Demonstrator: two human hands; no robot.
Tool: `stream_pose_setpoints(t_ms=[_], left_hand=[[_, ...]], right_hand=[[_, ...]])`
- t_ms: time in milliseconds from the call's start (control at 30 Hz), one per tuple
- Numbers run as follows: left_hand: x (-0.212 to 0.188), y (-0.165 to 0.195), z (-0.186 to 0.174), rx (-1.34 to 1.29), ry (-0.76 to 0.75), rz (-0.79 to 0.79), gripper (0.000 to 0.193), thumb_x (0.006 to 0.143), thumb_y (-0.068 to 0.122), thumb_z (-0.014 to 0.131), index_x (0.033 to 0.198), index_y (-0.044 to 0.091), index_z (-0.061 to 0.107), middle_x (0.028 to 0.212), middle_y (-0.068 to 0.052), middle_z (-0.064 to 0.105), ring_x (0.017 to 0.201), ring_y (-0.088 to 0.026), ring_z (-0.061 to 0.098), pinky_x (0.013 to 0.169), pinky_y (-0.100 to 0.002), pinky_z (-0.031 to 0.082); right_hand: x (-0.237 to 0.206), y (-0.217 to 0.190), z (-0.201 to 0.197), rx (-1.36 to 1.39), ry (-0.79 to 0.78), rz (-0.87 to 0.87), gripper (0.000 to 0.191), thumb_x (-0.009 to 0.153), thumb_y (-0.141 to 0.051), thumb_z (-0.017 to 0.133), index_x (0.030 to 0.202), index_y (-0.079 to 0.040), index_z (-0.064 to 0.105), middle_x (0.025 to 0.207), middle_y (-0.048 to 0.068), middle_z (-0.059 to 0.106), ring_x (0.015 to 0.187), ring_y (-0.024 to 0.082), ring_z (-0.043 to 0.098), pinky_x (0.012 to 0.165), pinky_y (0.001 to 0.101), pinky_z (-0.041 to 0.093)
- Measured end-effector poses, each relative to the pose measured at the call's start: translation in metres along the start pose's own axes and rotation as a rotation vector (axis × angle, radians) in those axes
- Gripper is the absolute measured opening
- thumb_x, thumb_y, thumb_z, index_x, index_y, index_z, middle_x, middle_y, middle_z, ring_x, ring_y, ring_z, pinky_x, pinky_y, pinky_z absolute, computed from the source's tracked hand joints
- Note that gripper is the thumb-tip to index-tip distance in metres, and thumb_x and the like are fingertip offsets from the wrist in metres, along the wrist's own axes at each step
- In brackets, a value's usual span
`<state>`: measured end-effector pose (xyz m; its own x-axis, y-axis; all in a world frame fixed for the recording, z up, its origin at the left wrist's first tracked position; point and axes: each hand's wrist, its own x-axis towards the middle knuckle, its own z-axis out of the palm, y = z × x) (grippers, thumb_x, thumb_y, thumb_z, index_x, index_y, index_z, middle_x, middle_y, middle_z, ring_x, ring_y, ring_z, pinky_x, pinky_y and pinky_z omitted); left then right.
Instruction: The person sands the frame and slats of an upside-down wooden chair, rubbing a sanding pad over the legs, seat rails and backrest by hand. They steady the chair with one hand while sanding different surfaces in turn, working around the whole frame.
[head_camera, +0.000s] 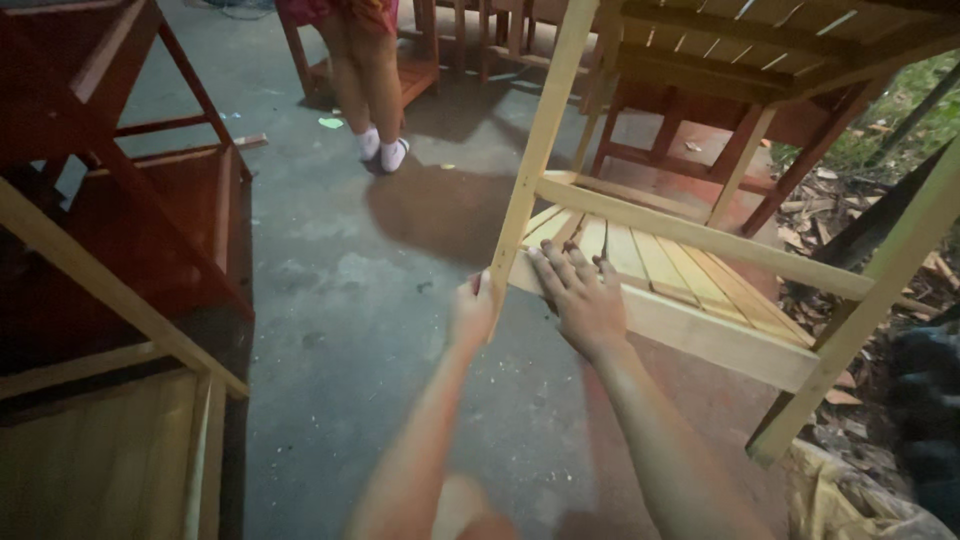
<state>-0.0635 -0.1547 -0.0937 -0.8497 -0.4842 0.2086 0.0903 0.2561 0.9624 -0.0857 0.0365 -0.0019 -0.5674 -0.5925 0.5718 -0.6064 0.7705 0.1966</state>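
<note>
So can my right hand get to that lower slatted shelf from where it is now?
Probably yes. The right hand already lies flat on the front rail with its fingertips at the slatted shelf, and nothing sits between them. The left hand grips the leg beside it.

Red-stained wooden frames (120, 180), another person's socked feet (382, 150), concrete floor (340, 330)

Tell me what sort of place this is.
Probably a small furniture-making yard, partly open-air. The left hand grips a leg of an unpainted pale wooden slatted table; the right hand rests on its rail. Red-stained wooden frames stand on a bare concrete floor.
</note>
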Motion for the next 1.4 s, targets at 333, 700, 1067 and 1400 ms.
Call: stream_pose_setpoints(t_ms=[333,700,1067,1400], left_hand=[[0.009,-0.032,-0.028,0.005,-0.172,0.135,0.045,0.103,0.036,0.057,0.114,-0.005,0.072,0.095,-0.014,0.077,0.089,-0.015,0.073,0.078,-0.037,0.056],[-0.01,-0.046,-0.029,0.225,-0.039,0.002,0.046,0.1,0.038,0.06,0.114,-0.004,0.075,0.097,-0.02,0.076,0.091,-0.016,0.073,0.074,-0.039,0.054],[0.005,-0.023,-0.027,-0.069,-0.096,0.009,0.043,0.101,0.035,0.057,0.119,-0.002,0.07,0.101,-0.014,0.078,0.089,-0.02,0.075,0.074,-0.035,0.059],[0.0,-0.034,-0.025,0.067,-0.025,-0.081,0.044,0.1,0.035,0.056,0.113,-0.003,0.074,0.089,-0.019,0.078,0.087,-0.02,0.077,0.077,-0.037,0.056]], right_hand=[[-0.001,-0.002,0.003,-0.047,-0.006,0.009,0.066,0.092,-0.032,0.059,0.155,-0.03,0.04,0.157,-0.004,0.046,0.141,0.022,0.046,0.111,0.0525,0.034],[-0.004,0.0,0.005,-0.041,-0.036,0.031,0.067,0.091,-0.034,0.059,0.155,-0.031,0.039,0.158,-0.005,0.043,0.141,0.021,0.044,0.111,0.0527,0.033],[-0.006,0.001,0.0,-0.027,-0.005,0.016,0.075,0.087,-0.031,0.065,0.157,-0.029,0.038,0.157,-0.005,0.045,0.139,0.02,0.047,0.111,0.0498,0.034],[-0.004,-0.003,-0.003,0.008,-0.024,0.009,0.073,0.09,-0.034,0.064,0.157,-0.028,0.036,0.156,-0.004,0.046,0.139,0.021,0.047,0.11,0.0485,0.035]])
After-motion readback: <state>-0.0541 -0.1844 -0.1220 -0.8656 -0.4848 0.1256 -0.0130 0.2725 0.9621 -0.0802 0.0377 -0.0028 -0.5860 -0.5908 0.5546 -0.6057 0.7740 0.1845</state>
